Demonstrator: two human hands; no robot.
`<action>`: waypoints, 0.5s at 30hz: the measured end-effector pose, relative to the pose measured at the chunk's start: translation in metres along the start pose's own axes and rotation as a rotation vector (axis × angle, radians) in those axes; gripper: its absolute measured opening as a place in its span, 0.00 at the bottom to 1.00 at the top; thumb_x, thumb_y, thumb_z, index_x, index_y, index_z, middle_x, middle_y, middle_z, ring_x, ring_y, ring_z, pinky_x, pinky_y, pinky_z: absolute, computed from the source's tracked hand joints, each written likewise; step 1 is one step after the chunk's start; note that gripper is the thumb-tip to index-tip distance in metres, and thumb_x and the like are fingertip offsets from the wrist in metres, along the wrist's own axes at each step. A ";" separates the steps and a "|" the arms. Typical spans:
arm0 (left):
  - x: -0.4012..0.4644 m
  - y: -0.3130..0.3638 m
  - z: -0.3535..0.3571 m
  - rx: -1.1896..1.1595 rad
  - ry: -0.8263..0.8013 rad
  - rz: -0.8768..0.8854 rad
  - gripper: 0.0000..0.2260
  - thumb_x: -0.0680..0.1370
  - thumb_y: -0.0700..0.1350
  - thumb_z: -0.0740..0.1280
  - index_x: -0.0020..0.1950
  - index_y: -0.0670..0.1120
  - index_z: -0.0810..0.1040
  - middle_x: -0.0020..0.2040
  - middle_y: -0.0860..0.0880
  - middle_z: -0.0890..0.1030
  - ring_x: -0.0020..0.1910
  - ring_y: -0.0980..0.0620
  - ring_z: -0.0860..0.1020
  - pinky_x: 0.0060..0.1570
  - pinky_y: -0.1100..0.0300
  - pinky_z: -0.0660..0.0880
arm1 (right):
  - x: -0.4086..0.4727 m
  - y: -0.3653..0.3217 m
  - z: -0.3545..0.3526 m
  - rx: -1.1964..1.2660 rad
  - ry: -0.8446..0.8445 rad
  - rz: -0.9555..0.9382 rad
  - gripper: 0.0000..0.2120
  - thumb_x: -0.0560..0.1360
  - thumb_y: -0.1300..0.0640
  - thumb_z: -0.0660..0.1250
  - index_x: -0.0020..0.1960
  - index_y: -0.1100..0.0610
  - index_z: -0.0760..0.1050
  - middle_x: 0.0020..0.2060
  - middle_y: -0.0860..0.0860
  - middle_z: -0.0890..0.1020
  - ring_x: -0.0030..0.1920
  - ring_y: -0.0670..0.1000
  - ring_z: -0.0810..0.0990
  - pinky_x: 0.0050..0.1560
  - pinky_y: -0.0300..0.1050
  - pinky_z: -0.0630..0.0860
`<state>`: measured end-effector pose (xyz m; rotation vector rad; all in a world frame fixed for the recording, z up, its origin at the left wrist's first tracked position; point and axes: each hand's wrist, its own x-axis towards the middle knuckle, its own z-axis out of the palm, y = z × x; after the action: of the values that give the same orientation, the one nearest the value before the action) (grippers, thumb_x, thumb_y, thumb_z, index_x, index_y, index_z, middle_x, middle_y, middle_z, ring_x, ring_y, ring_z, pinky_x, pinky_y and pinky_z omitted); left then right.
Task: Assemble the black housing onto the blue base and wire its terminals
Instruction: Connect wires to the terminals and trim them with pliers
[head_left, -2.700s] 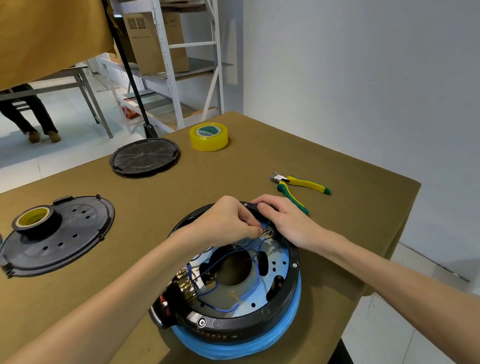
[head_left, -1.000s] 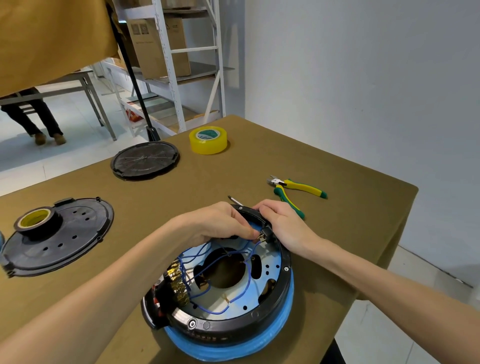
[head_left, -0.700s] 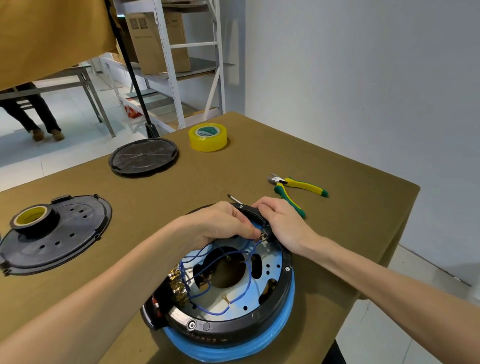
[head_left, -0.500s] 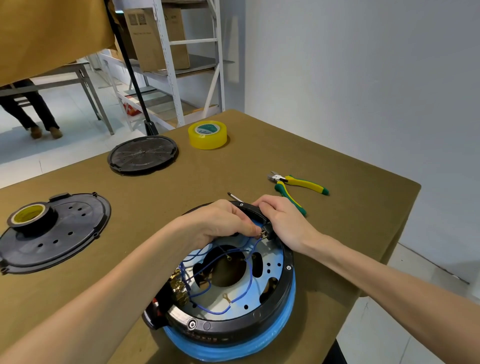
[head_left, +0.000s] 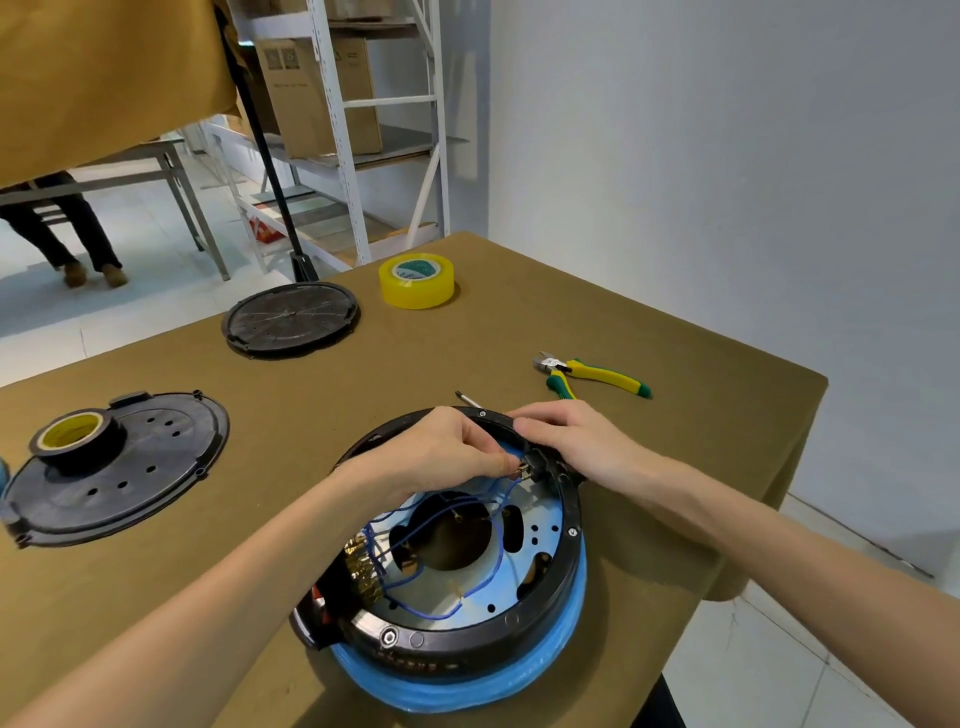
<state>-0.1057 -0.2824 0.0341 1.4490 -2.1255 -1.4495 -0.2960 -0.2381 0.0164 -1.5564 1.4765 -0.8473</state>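
I'm pinching a blue wire end with my left hand at the terminal on the black housing, already seated on the blue base mid-tabletop. My right hand is gripping the rim; I'd be pushing straight, bracing firmly.

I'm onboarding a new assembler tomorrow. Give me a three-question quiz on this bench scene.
1. True or false: the black housing sits on the blue base.
2. What lies nearest the right hand? A) yellow tape roll B) cutters C) flat black cover
3. Fill in: the left hand pinches a ___ wire at a terminal.

Key: 1 true; 2 B; 3 blue.
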 end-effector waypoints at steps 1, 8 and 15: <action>-0.001 -0.003 0.001 0.017 0.018 0.031 0.08 0.77 0.50 0.76 0.40 0.48 0.88 0.25 0.55 0.77 0.23 0.61 0.70 0.25 0.70 0.66 | -0.002 0.003 -0.007 0.053 -0.051 0.003 0.11 0.84 0.58 0.64 0.59 0.50 0.84 0.53 0.56 0.87 0.49 0.53 0.85 0.53 0.49 0.79; -0.019 -0.011 0.002 0.155 0.201 0.313 0.08 0.80 0.48 0.71 0.44 0.52 0.89 0.30 0.47 0.81 0.28 0.56 0.69 0.30 0.65 0.67 | -0.010 0.014 -0.017 0.044 -0.038 -0.131 0.13 0.82 0.59 0.67 0.64 0.58 0.83 0.55 0.52 0.87 0.52 0.46 0.84 0.56 0.39 0.78; -0.076 -0.045 -0.013 0.336 0.664 0.324 0.09 0.81 0.45 0.69 0.56 0.58 0.84 0.47 0.59 0.77 0.50 0.59 0.73 0.48 0.63 0.68 | -0.022 0.010 -0.008 0.028 -0.050 -0.121 0.12 0.84 0.57 0.65 0.57 0.40 0.82 0.44 0.38 0.87 0.46 0.37 0.84 0.47 0.28 0.75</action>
<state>-0.0318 -0.2321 0.0311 1.3410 -2.0678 -0.4194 -0.3097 -0.2169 0.0127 -1.6468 1.3408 -0.8886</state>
